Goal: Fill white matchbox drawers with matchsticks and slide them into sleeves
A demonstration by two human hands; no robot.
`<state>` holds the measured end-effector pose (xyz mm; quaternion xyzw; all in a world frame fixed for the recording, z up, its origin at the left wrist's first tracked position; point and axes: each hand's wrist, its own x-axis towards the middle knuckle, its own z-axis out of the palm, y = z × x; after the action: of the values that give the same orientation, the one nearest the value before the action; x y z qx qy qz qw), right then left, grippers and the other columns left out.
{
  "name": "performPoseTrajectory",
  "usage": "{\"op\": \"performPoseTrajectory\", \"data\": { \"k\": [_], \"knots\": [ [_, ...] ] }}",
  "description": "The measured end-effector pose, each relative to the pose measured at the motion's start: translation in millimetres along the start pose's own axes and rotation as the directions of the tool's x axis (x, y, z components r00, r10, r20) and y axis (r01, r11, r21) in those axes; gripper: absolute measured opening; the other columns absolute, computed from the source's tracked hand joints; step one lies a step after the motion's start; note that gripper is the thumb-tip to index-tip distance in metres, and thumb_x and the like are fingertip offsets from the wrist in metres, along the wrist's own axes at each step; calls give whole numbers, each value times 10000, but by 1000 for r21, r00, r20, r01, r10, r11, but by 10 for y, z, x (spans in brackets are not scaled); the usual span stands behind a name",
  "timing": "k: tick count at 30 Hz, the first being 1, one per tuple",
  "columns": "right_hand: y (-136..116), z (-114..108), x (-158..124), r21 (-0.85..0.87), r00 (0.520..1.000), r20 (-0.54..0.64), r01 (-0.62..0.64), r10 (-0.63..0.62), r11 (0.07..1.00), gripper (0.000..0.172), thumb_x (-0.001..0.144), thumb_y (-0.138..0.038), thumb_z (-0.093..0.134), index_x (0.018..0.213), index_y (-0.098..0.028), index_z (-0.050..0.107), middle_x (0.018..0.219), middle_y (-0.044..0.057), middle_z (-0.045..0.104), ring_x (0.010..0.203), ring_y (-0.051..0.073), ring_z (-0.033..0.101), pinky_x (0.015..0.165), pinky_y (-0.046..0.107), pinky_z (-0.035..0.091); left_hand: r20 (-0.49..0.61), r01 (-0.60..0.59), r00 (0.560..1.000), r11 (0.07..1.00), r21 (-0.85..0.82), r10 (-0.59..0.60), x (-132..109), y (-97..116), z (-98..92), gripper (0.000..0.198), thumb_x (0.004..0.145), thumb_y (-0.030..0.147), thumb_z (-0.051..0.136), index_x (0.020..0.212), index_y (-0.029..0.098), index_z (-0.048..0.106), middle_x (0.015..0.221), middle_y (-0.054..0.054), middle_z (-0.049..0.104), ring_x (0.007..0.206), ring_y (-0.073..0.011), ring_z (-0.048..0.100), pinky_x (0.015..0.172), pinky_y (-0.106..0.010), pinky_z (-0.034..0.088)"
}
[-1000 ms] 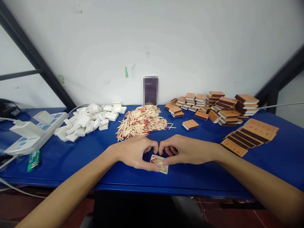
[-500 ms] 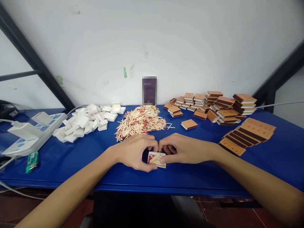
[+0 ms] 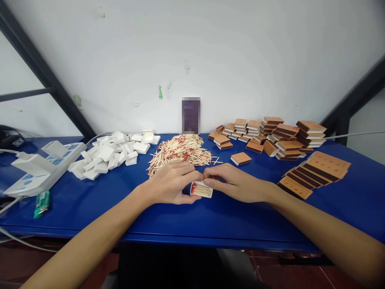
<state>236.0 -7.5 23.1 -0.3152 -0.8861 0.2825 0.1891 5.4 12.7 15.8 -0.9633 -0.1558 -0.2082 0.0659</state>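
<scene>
A small white matchbox tray (image 3: 201,189) filled with red-tipped matches is held just above the table's front part. My left hand (image 3: 171,182) is closed round its left end, thumb along the near side and index finger at the far side. At the far edge of the tray, my right hand (image 3: 234,180) has its thumb and index finger closed, the thumb lying over the rim; its other fingers are curled behind. Both index fingertips almost meet. Beyond my hands rises a big heap of loose matches (image 3: 183,150), partly hidden by my left hand.
Empty white trays (image 3: 106,153) lie piled at the left, beside a power strip (image 3: 67,158) and a green pack (image 3: 42,204). Orange-brown matchbox sleeves and boxes (image 3: 287,142) are stacked at the right, with a leaning row (image 3: 326,164) nearer. A blurred dark panel (image 3: 191,116) stands by the wall.
Both hands and the tray have shifted slightly away from me. My right thumb has moved from over the matches to the far rim, and the matches now lie more evenly.
</scene>
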Motion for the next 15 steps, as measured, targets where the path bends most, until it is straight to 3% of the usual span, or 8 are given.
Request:
{"op": "performPoseTrajectory", "data": {
  "k": [4,10,15],
  "knots": [
    [9,27,10,-26,1000,-20,0,-1,1000,346,993,-409,426,845,-154,607,700,-1,588,605,115,479,580,239,340,-11,15,1000,999,-41,-16,3,-16,-50,399,852,546,547,974,168,587,841,-49,628,756,-188,576,705,-312,441],
    [13,68,26,-135,997,68,-14,24,991,395,1011,-376,374,766,-160,596,631,-16,537,558,110,419,560,248,298,-149,145,978,989,-14,-146,-73,-189,-143,249,977,299,390,960,162,598,859,-59,651,787,-174,572,741,-313,424],
    [48,69,42,-257,999,47,3,9,966,394,1014,-327,363,688,-174,522,641,-10,528,582,118,425,594,261,291,-80,147,986,989,-12,-147,-94,-234,-152,260,976,283,391,917,159,611,797,-47,631,734,-162,551,703,-301,404]
  ]
}}
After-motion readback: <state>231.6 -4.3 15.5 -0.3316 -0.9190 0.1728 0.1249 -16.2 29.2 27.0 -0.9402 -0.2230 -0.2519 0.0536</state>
